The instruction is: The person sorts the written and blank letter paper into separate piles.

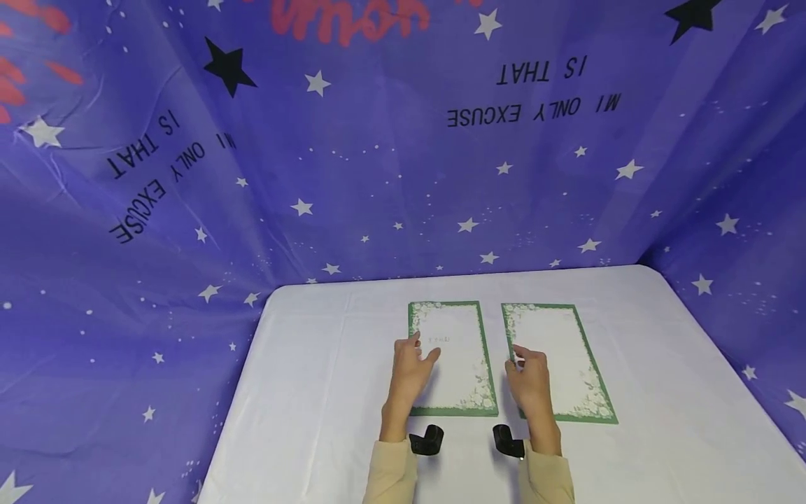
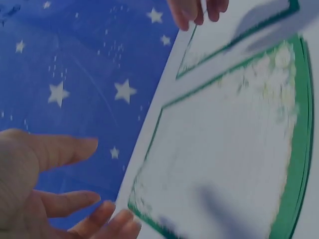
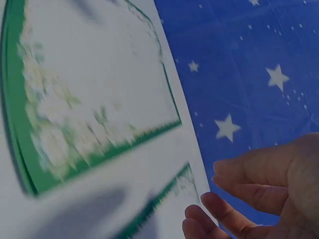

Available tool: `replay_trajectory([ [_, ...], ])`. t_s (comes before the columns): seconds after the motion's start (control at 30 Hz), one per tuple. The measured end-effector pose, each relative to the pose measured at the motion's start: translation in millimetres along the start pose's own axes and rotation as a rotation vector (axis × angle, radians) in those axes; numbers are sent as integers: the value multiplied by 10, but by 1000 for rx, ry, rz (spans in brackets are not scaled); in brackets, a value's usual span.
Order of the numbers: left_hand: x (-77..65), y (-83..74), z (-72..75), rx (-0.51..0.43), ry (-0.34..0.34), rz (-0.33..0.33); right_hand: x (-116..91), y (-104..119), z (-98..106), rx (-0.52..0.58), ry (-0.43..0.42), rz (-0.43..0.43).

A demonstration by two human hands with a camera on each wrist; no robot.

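My left hand [image 1: 410, 373] hovers over the left part of a white paper sheet [image 1: 450, 378] with a green border and white flower corners. Its thumb and fingers stand apart, holding nothing. In the left wrist view, layered green edges [image 2: 305, 124] suggest several sheets stacked there. My right hand [image 1: 530, 381] is at the left edge of a similar sheet [image 1: 567, 364], fingers loosely bent. Nothing shows between those fingers [image 3: 229, 214], and whether they touch the paper I cannot tell. Faint marks appear on the left sheet's upper half.
A white-covered table [image 1: 327, 371] lies under both sheets, with a narrow strip between them. Black wrist mounts [image 1: 428, 441] jut inward from beige sleeves [image 1: 392, 472]. Behind and beside the table hangs a purple-blue cloth [image 1: 378, 175] with stars and lettering.
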State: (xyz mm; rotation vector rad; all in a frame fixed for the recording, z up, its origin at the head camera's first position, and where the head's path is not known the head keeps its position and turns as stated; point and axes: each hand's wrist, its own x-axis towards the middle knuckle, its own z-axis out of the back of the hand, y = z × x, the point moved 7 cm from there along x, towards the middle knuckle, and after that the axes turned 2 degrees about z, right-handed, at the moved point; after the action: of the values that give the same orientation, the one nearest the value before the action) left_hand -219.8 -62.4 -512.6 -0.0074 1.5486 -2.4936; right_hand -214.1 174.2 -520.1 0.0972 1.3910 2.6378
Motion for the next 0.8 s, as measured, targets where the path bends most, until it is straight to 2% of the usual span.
replay_trajectory([
  [0.13, -19, 178, 124, 4, -68, 53, -57, -29, -136, -8, 13, -5],
  [0.27, -36, 337, 150, 15, -95, 104, -107, -64, -253, -30, 30, 15],
  [0.63, 22, 489, 92, 22, -62, 120, -125, -121, -467, -17, 62, 7],
  [0.8, 53, 487, 93, -6, -68, 62, -123, -76, -495, -55, 21, 17],
])
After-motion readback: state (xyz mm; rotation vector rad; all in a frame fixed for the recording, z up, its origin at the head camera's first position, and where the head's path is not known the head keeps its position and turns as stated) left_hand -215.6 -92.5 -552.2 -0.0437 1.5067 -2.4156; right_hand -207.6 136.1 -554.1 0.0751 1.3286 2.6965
